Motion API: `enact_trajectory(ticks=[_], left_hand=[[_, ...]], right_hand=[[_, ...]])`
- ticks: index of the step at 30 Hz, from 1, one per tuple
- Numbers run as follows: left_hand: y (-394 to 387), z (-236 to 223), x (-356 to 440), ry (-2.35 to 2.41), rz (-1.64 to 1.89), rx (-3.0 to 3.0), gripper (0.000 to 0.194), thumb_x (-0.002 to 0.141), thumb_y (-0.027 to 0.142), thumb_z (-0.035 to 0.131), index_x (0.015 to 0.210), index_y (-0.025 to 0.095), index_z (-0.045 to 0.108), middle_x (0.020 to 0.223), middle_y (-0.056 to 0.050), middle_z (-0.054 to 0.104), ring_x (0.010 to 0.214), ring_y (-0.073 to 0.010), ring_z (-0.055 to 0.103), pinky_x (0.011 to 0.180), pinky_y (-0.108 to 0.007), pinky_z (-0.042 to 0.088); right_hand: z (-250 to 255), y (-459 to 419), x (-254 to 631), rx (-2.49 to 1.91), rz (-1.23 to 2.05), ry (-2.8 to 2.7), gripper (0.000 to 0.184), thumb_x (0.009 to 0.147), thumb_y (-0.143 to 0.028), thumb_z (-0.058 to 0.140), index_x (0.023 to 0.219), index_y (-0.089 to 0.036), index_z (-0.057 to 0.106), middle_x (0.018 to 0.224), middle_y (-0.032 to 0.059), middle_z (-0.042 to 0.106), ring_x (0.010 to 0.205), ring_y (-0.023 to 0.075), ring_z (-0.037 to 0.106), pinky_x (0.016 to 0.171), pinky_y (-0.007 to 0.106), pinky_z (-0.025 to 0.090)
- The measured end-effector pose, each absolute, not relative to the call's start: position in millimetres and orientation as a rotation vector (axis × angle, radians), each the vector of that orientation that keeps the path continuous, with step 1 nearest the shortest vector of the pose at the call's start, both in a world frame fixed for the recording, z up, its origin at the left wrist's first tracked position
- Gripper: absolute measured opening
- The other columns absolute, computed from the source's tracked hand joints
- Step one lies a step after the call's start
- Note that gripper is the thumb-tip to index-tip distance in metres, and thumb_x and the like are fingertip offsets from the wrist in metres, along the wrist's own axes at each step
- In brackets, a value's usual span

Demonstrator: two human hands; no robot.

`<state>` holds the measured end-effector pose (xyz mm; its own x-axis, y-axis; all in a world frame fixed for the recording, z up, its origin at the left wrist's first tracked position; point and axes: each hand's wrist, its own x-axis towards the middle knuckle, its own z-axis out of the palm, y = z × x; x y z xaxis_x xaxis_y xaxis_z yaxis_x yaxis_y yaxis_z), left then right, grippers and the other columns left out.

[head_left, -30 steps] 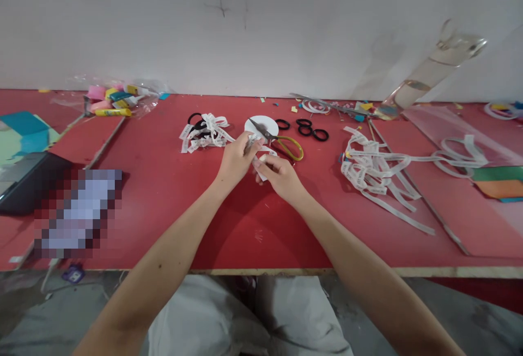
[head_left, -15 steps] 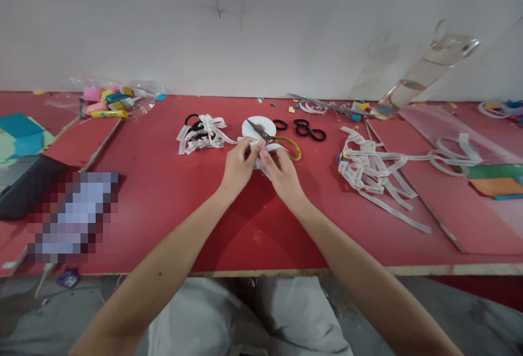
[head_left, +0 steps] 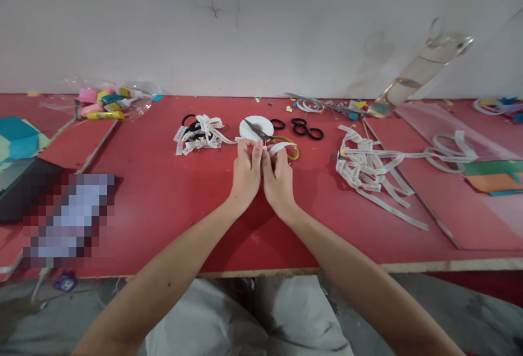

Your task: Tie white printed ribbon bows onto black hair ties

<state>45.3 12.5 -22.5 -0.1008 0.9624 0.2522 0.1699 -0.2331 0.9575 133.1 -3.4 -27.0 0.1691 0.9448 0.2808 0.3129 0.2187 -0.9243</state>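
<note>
Pinching white ribbon (head_left: 284, 146) with left hand (head_left: 245, 176) and right hand (head_left: 278, 179) together, tip to tip over the worktop (head_left: 175, 219), probably for fine control. Noting yellow-handled scissors (head_left: 265, 137) lying at twelve o'clock, across a white disc (head_left: 263, 122), apparently for quick reach. Finding the ribbon narrow, pale, gently curving toward three o'clock; otherwise hiding behind fingers (head_left: 268, 164).

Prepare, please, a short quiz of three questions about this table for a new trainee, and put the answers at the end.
1. True or false: the yellow scissors lie partly over the white disc.
2. What does the right hand hold? a) bottle; b) ribbon; c) phone.
3. How many black rings lie to the right of the disc?

Key: 1. true; 2. b; 3. four.
</note>
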Motion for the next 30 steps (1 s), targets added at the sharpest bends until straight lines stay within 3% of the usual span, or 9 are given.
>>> enact_trajectory(ticks=[6,13,30], left_hand=[[12.8,-25.8,45.8,1.341,1.37,1.481,0.033,0.099,0.052,0.035,0.09,0.023,0.047,0.07,0.001,0.061,0.061,-0.0126,0.059,0.059,-0.024,0.043],[3.1,-16.1,45.2,1.393,1.372,1.645,0.028,0.099,0.048,0.039,0.092,0.024,0.049,0.076,0.0,0.064,0.063,-0.0133,0.06,0.058,-0.024,0.041],[-2.4,-12.7,54.1,1.309,1.526,1.315,0.043,0.094,0.062,0.037,0.077,0.022,0.038,0.065,0.003,0.038,0.055,-0.0094,0.038,0.052,-0.024,0.038]], right_hand=[[-25.1,-7.2,130.5,-1.285,0.637,-1.356,0.025,0.097,-0.048,0.045,0.099,-0.024,0.048,0.085,0.004,0.065,0.074,0.0186,0.062,0.067,0.03,0.045],[-21.3,-11.7,126.7,-1.274,0.623,-1.319,0.026,0.098,-0.05,0.04,0.095,-0.025,0.046,0.085,0.0029,0.062,0.07,0.0165,0.057,0.065,0.028,0.043],[-21.2,-13.5,125.4,-1.205,0.642,-1.214,0.029,0.098,-0.052,0.04,0.091,-0.025,0.047,0.078,0.0009,0.053,0.066,0.0143,0.05,0.06,0.027,0.043]])
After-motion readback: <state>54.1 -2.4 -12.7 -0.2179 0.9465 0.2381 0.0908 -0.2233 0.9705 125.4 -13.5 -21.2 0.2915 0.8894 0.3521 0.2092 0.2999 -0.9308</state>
